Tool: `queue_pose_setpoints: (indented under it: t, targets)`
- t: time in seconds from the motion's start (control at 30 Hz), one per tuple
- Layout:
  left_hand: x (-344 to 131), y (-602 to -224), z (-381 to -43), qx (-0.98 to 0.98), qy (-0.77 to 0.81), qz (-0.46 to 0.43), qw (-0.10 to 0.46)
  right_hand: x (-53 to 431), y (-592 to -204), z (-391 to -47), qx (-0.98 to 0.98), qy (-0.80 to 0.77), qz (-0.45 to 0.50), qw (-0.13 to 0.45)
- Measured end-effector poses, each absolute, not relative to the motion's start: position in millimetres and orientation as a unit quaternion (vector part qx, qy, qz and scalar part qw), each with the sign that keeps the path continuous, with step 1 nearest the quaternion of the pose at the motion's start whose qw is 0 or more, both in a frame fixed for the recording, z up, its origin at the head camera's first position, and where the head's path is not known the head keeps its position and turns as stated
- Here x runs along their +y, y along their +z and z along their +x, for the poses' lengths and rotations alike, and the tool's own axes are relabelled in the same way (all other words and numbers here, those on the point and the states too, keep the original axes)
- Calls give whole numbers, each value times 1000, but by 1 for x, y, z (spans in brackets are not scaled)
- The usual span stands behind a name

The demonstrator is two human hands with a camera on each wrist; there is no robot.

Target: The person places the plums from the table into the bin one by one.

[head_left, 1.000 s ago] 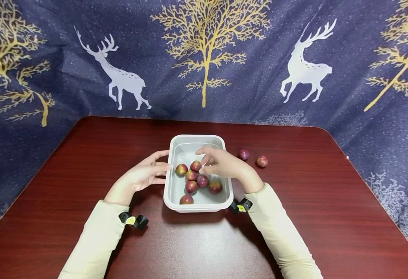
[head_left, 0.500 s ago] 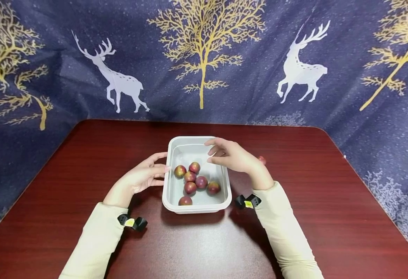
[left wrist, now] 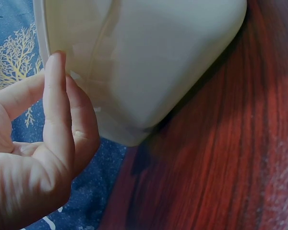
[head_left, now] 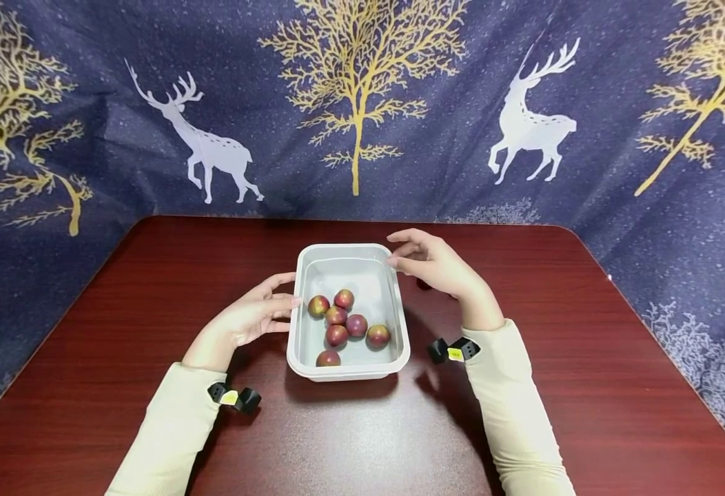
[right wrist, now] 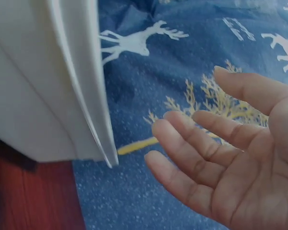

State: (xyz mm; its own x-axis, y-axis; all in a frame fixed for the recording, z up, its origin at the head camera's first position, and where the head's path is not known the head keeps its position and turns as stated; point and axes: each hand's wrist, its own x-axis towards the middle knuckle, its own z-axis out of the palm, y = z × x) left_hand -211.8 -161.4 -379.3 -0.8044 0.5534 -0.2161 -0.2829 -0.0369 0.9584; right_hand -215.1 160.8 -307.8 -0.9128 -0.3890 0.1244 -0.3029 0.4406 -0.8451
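A white plastic container (head_left: 347,373) stands mid-table with several red-purple plums (head_left: 336,335) inside, mostly in its nearer half. At the container's left side my left hand (head_left: 247,313) holds the rim, thumb on the edge and other fingers against the outer wall. In the left wrist view those fingers (left wrist: 57,110) meet the rim and wall. Just outside the far right corner, my right hand (head_left: 440,265) hovers with loosely bent fingers and nothing held. The right wrist view shows its palm and fingers (right wrist: 192,153) apart from the container wall (right wrist: 33,81).
The dark red wooden table (head_left: 182,275) spreads around the container. Beneath the right hand, dark slivers peek out where loose plums (head_left: 423,284) lie, mostly hidden. A blue cloth (head_left: 288,186) with trees and deer hangs behind the table's far edge.
My right hand has moved out of the container, rightward and away from me, and now covers the two loose plums. My left hand stays at the rim. The view has shifted slightly.
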Motion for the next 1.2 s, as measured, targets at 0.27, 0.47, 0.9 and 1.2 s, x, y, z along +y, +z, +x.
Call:
queue_pose_setpoints:
  t: [0.27, 0.47, 0.9, 1.2]
  targets:
    - [-162, -381, -212, 628, 712, 110, 293, 181, -307, -218, 856, -498, -128, 51]
    - [-162, -382, -213, 627, 713, 112, 294, 191, -307, -219, 846, -524, -63, 71]
    - [-161, -381, -213, 625, 714, 112, 296, 219, -308, -224, 857, -512, 3, 69]
    - [-162, -383, -213, 627, 713, 113, 294, 233, -312, -227, 865, -492, 57, 78]
